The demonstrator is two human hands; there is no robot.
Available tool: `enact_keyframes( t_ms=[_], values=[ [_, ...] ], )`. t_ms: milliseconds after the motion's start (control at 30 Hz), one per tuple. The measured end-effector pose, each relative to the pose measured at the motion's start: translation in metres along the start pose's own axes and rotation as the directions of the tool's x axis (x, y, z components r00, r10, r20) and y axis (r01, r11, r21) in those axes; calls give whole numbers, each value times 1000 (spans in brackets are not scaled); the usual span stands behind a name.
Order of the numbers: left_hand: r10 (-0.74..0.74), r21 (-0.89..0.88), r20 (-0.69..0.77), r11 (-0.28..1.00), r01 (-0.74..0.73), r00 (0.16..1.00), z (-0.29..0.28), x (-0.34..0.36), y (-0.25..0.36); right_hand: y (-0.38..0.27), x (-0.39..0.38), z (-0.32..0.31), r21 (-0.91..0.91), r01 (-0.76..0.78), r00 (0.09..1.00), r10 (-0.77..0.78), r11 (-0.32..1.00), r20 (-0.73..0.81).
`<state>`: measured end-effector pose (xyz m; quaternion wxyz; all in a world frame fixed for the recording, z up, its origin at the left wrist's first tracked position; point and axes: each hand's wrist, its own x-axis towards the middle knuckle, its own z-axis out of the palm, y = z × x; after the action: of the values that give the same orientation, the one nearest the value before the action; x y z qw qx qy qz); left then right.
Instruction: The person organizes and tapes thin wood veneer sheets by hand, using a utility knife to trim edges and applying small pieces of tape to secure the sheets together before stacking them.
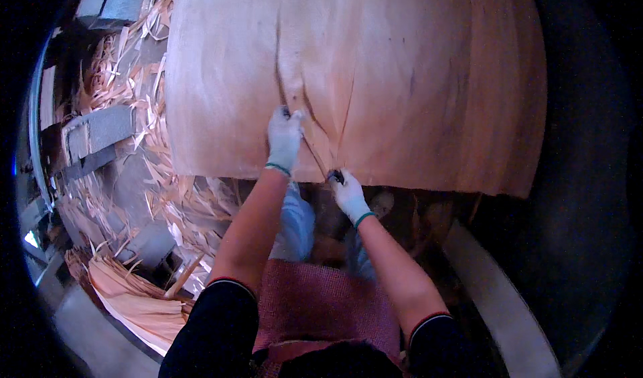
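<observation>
Veneer sheet (375,77), wide and pale orange-pink, lies spread flat ahead of me on a stack of the same, its near edge running just above my hands. Long splits run with the grain from the middle down to that edge.

Left hand (284,139), in a white glove, rests on the sheet's surface beside one split, fingers curled, with something small and dark at the fingertips; I cannot tell what it is or how firmly it is pinched. Right hand (348,194), also gloved, sits at the near edge where the splits meet, closed around a small dark tool (335,176). The two hands are near each other but not touching, with a narrow sliver (313,152) of veneer lifted between them.

My read on handling: the sheet looks thin, light and floppy across the grain, brittle along it. It will likely tear further if pulled from one corner. Better to hold with flat palms on both sides of a split, or lift along the near edge with hands spread.

Off to my left, veneer scraps (144,184) litter the floor among grey blocks (100,130).
</observation>
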<state>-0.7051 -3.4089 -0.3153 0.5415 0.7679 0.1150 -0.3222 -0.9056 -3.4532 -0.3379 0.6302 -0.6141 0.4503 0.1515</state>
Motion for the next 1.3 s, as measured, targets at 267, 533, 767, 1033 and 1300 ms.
enact_keyframes(
  t_ms=[267,533,767,1033,1300],
  values=[
    [-4,49,413,999,-18,911,-20,-30,19,38,7,14,-120,214,970,-226,969,-94],
    [101,-654,307,744,133,946,-15,32,62,65,23,29,-118,209,974,-217,971,-64],
    [493,863,37,422,-276,869,-303,-31,-40,12,-32,-54,-42,57,982,-64,997,-177],
    [-609,927,-59,-327,-182,791,-440,-233,-109,136,-100,-337,-312,-304,553,-99,900,-827],
    [220,894,374,172,-413,901,-51,-168,-40,139,-105,-359,-509,-503,722,15,698,-692]
  ],
)
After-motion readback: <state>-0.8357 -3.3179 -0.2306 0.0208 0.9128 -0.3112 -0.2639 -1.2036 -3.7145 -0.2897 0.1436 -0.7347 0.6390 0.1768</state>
